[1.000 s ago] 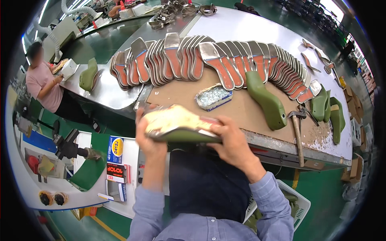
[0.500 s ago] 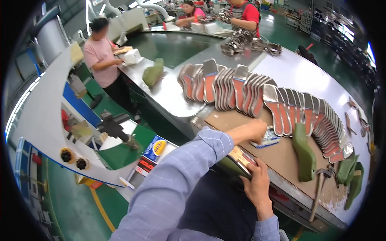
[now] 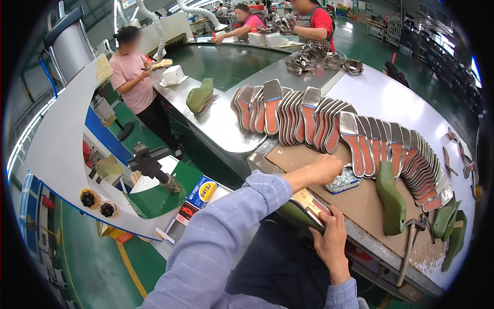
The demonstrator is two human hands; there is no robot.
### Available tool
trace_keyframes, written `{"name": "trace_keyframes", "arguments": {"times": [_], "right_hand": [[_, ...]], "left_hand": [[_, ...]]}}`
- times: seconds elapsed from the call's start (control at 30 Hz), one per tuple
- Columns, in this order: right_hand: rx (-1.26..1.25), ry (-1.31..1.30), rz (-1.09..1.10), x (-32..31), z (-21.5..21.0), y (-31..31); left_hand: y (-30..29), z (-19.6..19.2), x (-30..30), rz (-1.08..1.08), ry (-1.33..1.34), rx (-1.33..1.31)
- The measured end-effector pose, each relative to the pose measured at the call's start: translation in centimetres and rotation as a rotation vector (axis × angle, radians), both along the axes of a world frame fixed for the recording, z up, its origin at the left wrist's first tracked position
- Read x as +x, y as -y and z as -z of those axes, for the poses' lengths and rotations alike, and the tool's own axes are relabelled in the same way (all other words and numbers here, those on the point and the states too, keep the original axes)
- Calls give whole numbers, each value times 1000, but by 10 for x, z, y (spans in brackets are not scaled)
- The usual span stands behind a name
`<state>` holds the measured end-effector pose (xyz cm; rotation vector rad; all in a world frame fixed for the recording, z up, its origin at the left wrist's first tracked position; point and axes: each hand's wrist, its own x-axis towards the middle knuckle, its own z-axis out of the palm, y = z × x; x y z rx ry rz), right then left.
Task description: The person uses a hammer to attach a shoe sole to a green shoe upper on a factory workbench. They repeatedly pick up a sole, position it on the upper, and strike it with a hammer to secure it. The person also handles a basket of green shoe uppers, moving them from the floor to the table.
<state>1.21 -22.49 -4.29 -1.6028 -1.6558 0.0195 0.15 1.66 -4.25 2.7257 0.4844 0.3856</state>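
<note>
My right hand (image 3: 332, 239) grips a green shoe last (image 3: 301, 215) near my lap, with its underside turned up. A pale insole (image 3: 309, 201) lies along that underside, and my thumb rests by its edge. My left arm reaches across to the bench, where my left hand (image 3: 327, 168) is curled beside a small blue and white box (image 3: 343, 181) with shiny contents. Its fingertips are mostly hidden, so I cannot make out what they hold. Just beyond stand several rows of red-and-grey insoles (image 3: 355, 141), packed on edge.
Another green last (image 3: 388, 201) stands on the brown board (image 3: 309, 154), with a hammer (image 3: 409, 247) near it. More lasts (image 3: 445, 219) lie at the right. A machine with black knobs (image 3: 108, 208) is at my left. A co-worker in pink (image 3: 131, 77) stands beyond the bench.
My view has shifted slightly, and more of the small box shows beside my left hand. My right hand keeps its hold on the last. The co-worker in pink has raised their hands.
</note>
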Motion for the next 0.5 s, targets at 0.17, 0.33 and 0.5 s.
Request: {"name": "trace_keyframes", "arguments": {"times": [0.17,0.33,0.5], "right_hand": [[-25,11,26,9,2,5],[-50,-65,-34,11,-1,4],[51,50,499,67,-29,101]], "left_hand": [[42,-66,-24,19,342,-591],[92,-71,-107,-80,425,-473],[97,-57,-111,-38,294,-319]]}}
